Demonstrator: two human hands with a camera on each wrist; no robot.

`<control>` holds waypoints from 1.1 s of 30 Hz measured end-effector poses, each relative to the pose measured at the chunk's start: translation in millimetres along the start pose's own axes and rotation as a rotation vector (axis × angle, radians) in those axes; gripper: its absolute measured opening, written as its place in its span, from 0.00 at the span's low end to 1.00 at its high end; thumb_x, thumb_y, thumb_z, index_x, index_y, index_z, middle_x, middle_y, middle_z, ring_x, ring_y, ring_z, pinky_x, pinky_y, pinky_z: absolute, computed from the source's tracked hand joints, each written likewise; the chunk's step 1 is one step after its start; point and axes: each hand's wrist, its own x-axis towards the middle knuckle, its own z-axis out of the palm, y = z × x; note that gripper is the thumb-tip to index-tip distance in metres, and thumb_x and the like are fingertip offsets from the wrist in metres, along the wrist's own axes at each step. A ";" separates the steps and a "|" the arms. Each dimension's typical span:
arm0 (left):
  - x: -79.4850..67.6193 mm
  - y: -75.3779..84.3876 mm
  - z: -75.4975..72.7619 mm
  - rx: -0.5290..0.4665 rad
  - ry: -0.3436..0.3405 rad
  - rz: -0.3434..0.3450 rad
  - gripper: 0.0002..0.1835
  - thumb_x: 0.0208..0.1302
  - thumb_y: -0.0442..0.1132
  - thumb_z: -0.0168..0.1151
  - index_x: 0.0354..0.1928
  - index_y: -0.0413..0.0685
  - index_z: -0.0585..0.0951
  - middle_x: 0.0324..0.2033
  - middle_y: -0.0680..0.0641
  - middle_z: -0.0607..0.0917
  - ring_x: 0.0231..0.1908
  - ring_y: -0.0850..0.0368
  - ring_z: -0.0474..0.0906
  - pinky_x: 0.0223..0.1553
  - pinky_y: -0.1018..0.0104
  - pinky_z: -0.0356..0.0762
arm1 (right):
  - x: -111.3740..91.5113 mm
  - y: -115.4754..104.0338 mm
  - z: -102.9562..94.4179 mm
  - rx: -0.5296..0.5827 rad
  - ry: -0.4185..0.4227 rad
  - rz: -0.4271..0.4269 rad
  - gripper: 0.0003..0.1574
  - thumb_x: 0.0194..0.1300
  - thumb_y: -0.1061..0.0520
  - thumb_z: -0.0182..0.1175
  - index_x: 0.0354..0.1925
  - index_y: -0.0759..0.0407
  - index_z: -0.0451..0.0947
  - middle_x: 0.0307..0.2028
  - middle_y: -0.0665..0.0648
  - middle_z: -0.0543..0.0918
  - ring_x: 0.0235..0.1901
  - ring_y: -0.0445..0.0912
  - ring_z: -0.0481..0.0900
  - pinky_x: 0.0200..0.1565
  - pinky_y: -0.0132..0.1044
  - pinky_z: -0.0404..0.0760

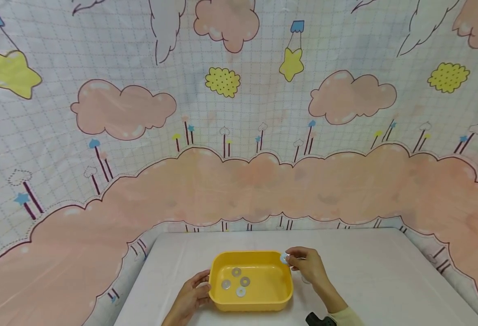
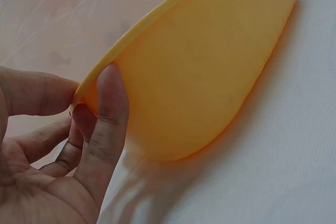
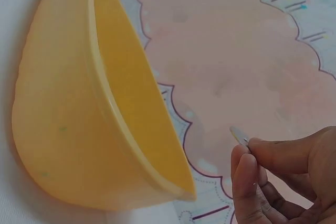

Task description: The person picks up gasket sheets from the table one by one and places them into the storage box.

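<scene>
A yellow plastic tray (image 1: 265, 287) stands on the white table, with several flat, ring-shaped metal washers (image 1: 245, 281) lying in its left half. At its left end my left hand (image 1: 189, 293) grips the rim; the left wrist view shows the thumb (image 2: 112, 95) against the outer wall. My right hand (image 1: 309, 266) pinches one washer (image 1: 284, 258) between thumb and fingertips, over the tray's back right corner. From the right wrist, that washer (image 3: 239, 135) appears nearly edge-on, raised beside the rim.
Partly covered by the right hand, another pale disc (image 1: 305, 280) lies on the white tabletop (image 1: 369, 271) right of the tray. A black object (image 1: 319, 319) shows by the right sleeve (image 1: 346, 317). Behind the table hangs a cloud-patterned cloth (image 1: 239, 185).
</scene>
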 end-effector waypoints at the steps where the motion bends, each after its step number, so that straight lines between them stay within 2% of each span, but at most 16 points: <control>1: 0.3 -0.1 -0.1 0.000 -0.001 0.001 0.35 0.68 0.34 0.57 0.72 0.32 0.57 0.53 0.43 0.73 0.36 0.58 0.81 0.41 0.63 0.83 | 0.4 -0.2 1.7 0.008 -0.006 -0.002 0.10 0.60 0.67 0.65 0.41 0.67 0.85 0.31 0.57 0.85 0.27 0.45 0.84 0.29 0.32 0.85; 12: 1.7 -0.6 0.1 -0.009 -0.003 0.011 0.34 0.67 0.33 0.57 0.72 0.31 0.57 0.52 0.44 0.72 0.35 0.59 0.80 0.39 0.64 0.82 | -0.9 -5.2 19.7 0.083 -0.084 0.027 0.12 0.60 0.67 0.65 0.43 0.71 0.83 0.31 0.59 0.85 0.27 0.44 0.85 0.30 0.31 0.85; 22: 2.4 -1.8 0.2 -0.007 -0.003 0.016 0.34 0.67 0.33 0.57 0.72 0.31 0.58 0.52 0.44 0.71 0.36 0.60 0.79 0.39 0.65 0.82 | 0.1 -3.8 38.4 0.099 -0.128 0.085 0.12 0.62 0.66 0.64 0.44 0.72 0.81 0.32 0.59 0.84 0.28 0.43 0.84 0.33 0.35 0.87; 28: 2.2 -1.0 -0.1 -0.005 0.004 0.020 0.34 0.67 0.34 0.58 0.71 0.32 0.59 0.51 0.45 0.72 0.35 0.59 0.80 0.40 0.64 0.83 | 5.1 1.2 48.9 0.130 -0.163 0.082 0.12 0.62 0.65 0.65 0.43 0.72 0.81 0.31 0.58 0.86 0.27 0.44 0.85 0.34 0.37 0.87; 33: 2.3 -1.4 -0.2 -0.008 0.004 0.019 0.33 0.67 0.33 0.57 0.71 0.32 0.59 0.51 0.44 0.72 0.35 0.60 0.80 0.40 0.64 0.83 | 5.0 0.6 56.5 0.112 -0.169 0.095 0.13 0.60 0.65 0.66 0.43 0.72 0.81 0.30 0.57 0.86 0.27 0.45 0.86 0.34 0.37 0.87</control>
